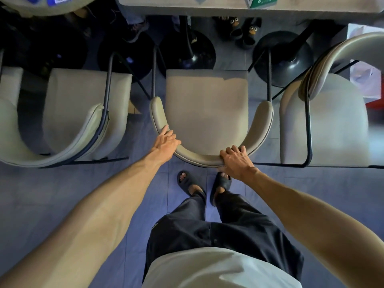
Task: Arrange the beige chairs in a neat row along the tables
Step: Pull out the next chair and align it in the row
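Floor: grey-blue tiles under the whole scene, with the person standing on it in dark slides.
Desk: pale top running along the upper edge of the view, carried on black pedestal bases.
Middle chair: beige seat with a curved padded backrest and a thin black frame, facing the desk, its front edge short of the desk's edge; it sits between the two neighbours.
Left chair: same beige kind, just beside the middle chair, turned slightly askew so its backrest swings toward the lower left.
Right chair: same kind, just beside the middle chair on the other side, its backrest curving up toward the upper right.
Left hand: lies on the left bend of the middle chair's backrest, fingers spread and flat; its grip is apart, resting rather than clamped.
Right hand: wraps over the backrest's rear curve, fingers curled over the top edge; its grip is clamped on the middle chair.
Slippers: dark pair with round eyes, on the floor under the desk.
Green box: on the desk's top, cut off by the frame.
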